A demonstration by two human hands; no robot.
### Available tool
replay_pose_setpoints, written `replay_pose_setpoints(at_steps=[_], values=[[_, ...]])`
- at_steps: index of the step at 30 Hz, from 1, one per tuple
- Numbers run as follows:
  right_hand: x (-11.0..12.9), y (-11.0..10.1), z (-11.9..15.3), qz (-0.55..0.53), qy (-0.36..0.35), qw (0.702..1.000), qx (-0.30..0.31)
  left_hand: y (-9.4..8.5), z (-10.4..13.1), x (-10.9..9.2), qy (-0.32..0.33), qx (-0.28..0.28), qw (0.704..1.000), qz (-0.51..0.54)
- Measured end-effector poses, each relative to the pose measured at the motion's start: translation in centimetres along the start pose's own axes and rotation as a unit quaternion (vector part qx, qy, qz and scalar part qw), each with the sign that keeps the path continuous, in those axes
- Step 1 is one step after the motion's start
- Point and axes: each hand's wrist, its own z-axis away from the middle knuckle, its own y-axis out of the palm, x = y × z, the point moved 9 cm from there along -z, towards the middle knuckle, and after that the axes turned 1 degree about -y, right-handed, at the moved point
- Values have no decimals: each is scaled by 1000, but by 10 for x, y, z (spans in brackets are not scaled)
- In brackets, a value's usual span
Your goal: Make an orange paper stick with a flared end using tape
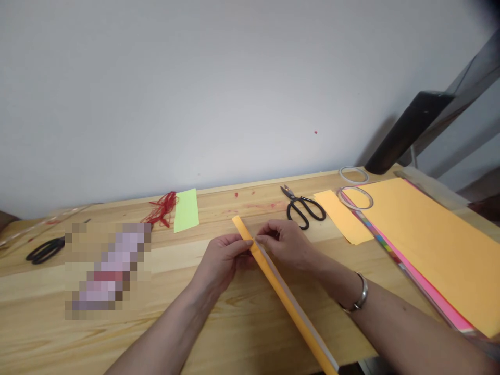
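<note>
A long orange paper strip with a pale band along its right side runs from the middle of the table down to the bottom edge of the view. Near its upper end, my left hand pinches the strip between thumb and fingers. My right hand, with a silver bracelet at the wrist, is closed just right of the strip, its thumb and forefinger pinched on the end of the pale band. Black-handled scissors lie open beyond my right hand.
Red threads and a green paper lie at the back left, with other scissors further left. Small orange papers, two tape rolls and large orange sheets are on the right, near a black cylinder.
</note>
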Motion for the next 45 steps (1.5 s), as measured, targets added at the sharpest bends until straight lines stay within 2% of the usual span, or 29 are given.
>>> replay_pose_setpoints(at_steps=[8, 16, 20, 33, 36, 41, 45], values=[[-7, -1, -1, -1, 16, 1000, -3, 0, 0, 1, -3, -10, 1000, -3], [-5, -1, 0, 6, 26, 1000, 3, 0, 0, 1, -4, -19, 1000, -8], [-7, 0, 0, 10, 44, 999, 7, 1, -1, 1, -4, -5, 1000, -5], [-5, 1, 1, 39, 39, 998, 14, 4, 2, -1, 2, -5, 1000, -5], [-10, 6, 0, 5, 46, 998, 48, 3, 1, -3, 15, 1, 1000, 3], [-22, 22, 4, -63, 81, 983, 151, -6, 0, -8, 50, -22, 998, 6], [-24, 23, 7, -88, 105, 975, 175, -13, -1, -10, 59, -51, 997, 27]])
